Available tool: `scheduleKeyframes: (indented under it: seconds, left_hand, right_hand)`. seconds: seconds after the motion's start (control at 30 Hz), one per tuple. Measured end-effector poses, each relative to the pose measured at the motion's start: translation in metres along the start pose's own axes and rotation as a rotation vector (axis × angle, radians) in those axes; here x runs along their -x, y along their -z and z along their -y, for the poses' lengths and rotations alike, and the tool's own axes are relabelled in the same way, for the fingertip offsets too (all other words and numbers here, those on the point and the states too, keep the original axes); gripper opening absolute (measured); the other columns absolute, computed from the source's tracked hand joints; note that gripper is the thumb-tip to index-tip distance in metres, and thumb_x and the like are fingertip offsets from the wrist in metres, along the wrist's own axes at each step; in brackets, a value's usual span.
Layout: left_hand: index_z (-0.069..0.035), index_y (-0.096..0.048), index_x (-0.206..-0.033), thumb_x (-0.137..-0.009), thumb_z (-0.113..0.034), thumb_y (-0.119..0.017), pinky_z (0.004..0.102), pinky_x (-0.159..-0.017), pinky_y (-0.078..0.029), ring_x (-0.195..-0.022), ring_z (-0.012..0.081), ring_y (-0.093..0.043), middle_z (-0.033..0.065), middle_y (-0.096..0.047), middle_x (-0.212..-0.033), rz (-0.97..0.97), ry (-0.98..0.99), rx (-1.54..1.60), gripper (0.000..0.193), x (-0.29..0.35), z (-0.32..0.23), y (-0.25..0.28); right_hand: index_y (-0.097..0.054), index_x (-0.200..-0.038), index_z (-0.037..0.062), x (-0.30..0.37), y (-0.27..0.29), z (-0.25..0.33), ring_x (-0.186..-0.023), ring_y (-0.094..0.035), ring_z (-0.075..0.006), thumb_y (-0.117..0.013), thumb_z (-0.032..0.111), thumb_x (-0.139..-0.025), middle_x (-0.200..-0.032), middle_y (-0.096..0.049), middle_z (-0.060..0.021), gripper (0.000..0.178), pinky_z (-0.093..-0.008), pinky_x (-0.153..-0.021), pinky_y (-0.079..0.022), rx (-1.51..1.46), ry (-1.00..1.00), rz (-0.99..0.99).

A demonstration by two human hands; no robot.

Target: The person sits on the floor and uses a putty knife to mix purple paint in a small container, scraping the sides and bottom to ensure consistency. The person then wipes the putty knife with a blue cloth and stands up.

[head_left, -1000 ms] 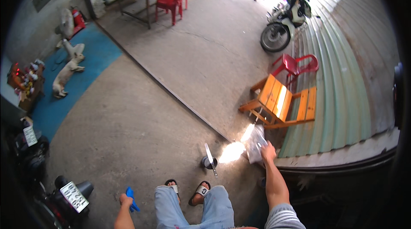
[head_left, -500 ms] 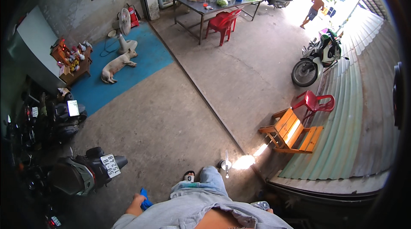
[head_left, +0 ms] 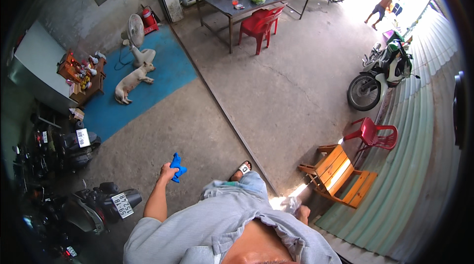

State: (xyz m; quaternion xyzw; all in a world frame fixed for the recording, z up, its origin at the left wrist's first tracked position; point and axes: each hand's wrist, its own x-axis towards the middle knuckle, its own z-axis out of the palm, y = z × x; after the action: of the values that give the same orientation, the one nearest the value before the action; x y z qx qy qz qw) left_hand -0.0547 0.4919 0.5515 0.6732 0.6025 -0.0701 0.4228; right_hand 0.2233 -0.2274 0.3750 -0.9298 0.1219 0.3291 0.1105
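Only partly visible: right hand (head_left: 302,212).

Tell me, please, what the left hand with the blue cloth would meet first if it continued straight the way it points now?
Probably nothing close: the left hand with the blue cloth points over bare concrete floor. Farther on lies the blue floor patch with the white dog, though depth is unclear.

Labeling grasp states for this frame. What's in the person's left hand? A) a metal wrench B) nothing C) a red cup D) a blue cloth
D: the left hand is closed around a blue cloth, held out over the concrete floor, beside the parked motorbike.
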Motion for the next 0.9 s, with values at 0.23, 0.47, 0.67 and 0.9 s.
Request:
scheduleKeyframes:
  seconds: [0.23, 0.47, 0.67, 0.9]
  left_hand:
    - [0.001, -0.068, -0.102, -0.074, -0.009, -0.075, 0.0402, -0.073, -0.054, -0.081, 0.0243, -0.068, 0.0147, -0.071, -0.092, 0.075, 0.165, 0.035, 0.031, -0.011, -0.092, -0.052]
    - [0.009, -0.067, -0.101, -0.072, -0.005, -0.076, 0.0416, -0.071, -0.055, -0.079, 0.0253, -0.069, 0.0166, -0.071, -0.093, 0.215, 0.34, -0.042, 0.033, -0.108, -0.183, -0.142]
    - [0.008, -0.067, -0.101, -0.074, -0.003, -0.077, 0.041, -0.074, -0.055, -0.084, 0.0262, -0.069, 0.0177, -0.071, -0.095, 0.108, 0.221, -0.111, 0.031, -0.236, -0.475, -0.243]
    - [-0.001, -0.065, -0.09, -0.069, -0.013, -0.071, 0.0376, -0.068, -0.052, -0.074, 0.0207, -0.065, 0.011, -0.068, -0.081, 0.268, -0.629, -0.29, 0.025, -0.336, -0.91, -0.353]
  right_hand:
    - [-0.067, -0.102, -0.0048, -0.065, 0.201, 0.185, -0.07, -0.059, -0.0124, -0.066, 0.003, -0.072, -0.084, -0.065, -0.0065, 0.032, -0.0283, -0.058, -0.045, -0.879, 0.029, -0.147]
    - [-0.073, -0.085, -0.0004, -0.198, 0.256, 0.224, -0.074, -0.066, -0.0235, -0.065, 0.011, -0.076, -0.078, -0.07, -0.0111, 0.017, -0.0359, -0.071, -0.052, -0.745, -0.162, -0.387]
    - [-0.07, -0.097, -0.0061, -0.237, 0.262, 0.261, -0.088, -0.067, -0.0294, -0.075, 0.021, -0.077, -0.095, -0.07, -0.019, 0.034, -0.0411, -0.075, -0.053, -0.5, -0.65, -0.04]
    - [-0.072, -0.093, -0.0047, -0.306, 0.322, 0.323, -0.079, -0.072, -0.03, -0.078, 0.011, -0.07, -0.091, -0.072, -0.0197, 0.029, -0.0437, -0.064, -0.057, -0.759, -0.896, 0.004]
